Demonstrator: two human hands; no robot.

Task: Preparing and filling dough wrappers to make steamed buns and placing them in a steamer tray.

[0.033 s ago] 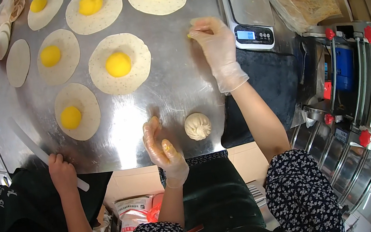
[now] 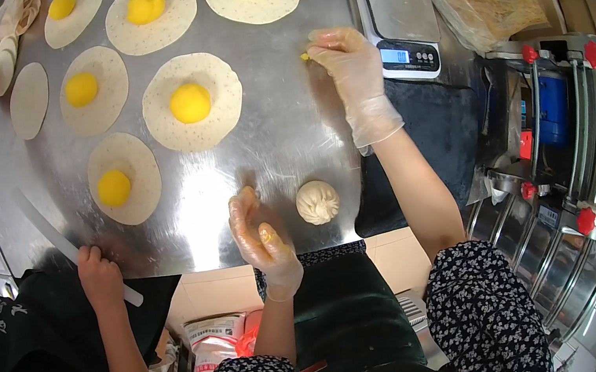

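My left hand [image 2: 264, 244], in a clear glove smeared with yellow, hovers over the table's near edge, its curved fingers and thumb apart and nothing between them. To its right sits a pleated, round dough bun [image 2: 317, 202]. Farther off, my gloved right hand [image 2: 348, 65] is closed, fingers curled against the thumb; whether anything is inside is hidden. A small yellow crumb [image 2: 305, 56] lies at its fingertips. Left of my hands, a flat dough round [image 2: 169, 133] carries a yellow filling ball [image 2: 190, 104]. Several similar rounds with yellow balls lie beyond it on the metal table [image 2: 277, 110].
Right of my right hand stand a digital scale [image 2: 400, 16] and a dark cloth [image 2: 425, 139]. A co-worker at left holds a long white blade-like tool [image 2: 45, 222] and touches stacked dough rounds [image 2: 3, 66]. A metal machine with red knobs [image 2: 572, 137] stands at right.
My right hand has shifted slightly to the right, leaving the yellow crumb more exposed beside its fingertips. My left hand, the bun and the dough rounds stay in place.
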